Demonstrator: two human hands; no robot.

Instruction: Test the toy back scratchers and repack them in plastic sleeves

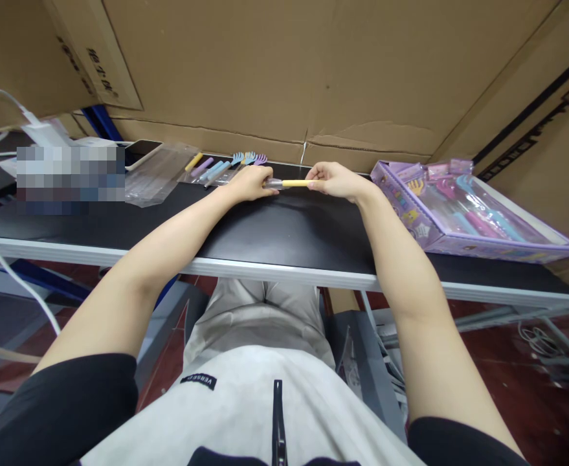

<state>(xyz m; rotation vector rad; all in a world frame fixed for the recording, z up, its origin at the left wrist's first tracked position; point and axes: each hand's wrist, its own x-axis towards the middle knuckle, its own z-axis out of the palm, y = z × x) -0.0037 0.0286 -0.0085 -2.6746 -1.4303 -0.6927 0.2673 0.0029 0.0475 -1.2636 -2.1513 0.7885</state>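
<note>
Over the black tabletop, my left hand [252,184] is closed on one end of a yellow-handled back scratcher [294,184]; that end is mostly hidden by the fingers. My right hand [335,181] pinches the other end of the yellow handle between thumb and fingertips. Just behind and left of my left hand lie several back scratchers, with blue and purple claw heads [249,158] and blue, purple and yellow handles [213,171]. Clear plastic bags [155,178] lie beside them.
On the right stands a purple display box [424,233] with several bagged back scratchers inside. A phone [142,154], a white charger [46,133] with its cable, and a blurred-out item are on the left. Cardboard [265,71] walls the back. A metal edge [284,272] borders the table's front.
</note>
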